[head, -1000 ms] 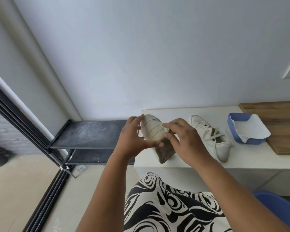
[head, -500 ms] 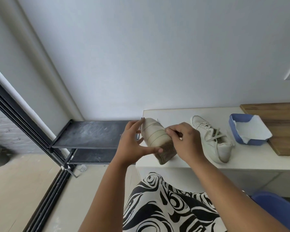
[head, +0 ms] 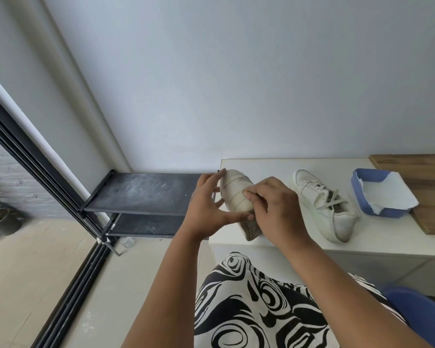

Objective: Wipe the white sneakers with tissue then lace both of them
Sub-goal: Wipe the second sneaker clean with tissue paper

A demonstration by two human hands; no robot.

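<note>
One white sneaker (head: pixel 236 194) is tipped up at the left end of the white table (head: pixel 377 244), its ridged sole facing me. My left hand (head: pixel 207 207) holds it from the left, fingers on the toe and thumb under the sole. My right hand (head: pixel 274 209) has its fingers curled against the sole; whatever they pinch is hidden. The second white sneaker (head: pixel 324 204) lies on the table to the right, laces loose. A blue box (head: pixel 357 194) with white tissue (head: pixel 384 194) in it stands further right.
A wooden board (head: pixel 427 182) covers the table's far right. Left of the table stands a black metal shelf rack (head: pixel 146 192) against the wall, next to a dark sliding-door frame. A blue chair edge (head: pixel 422 317) and my patterned lap are below.
The view shifted slightly. My right hand slid a little down and left along the sole; my left hand kept hold of the sneaker, which stays tipped up.
</note>
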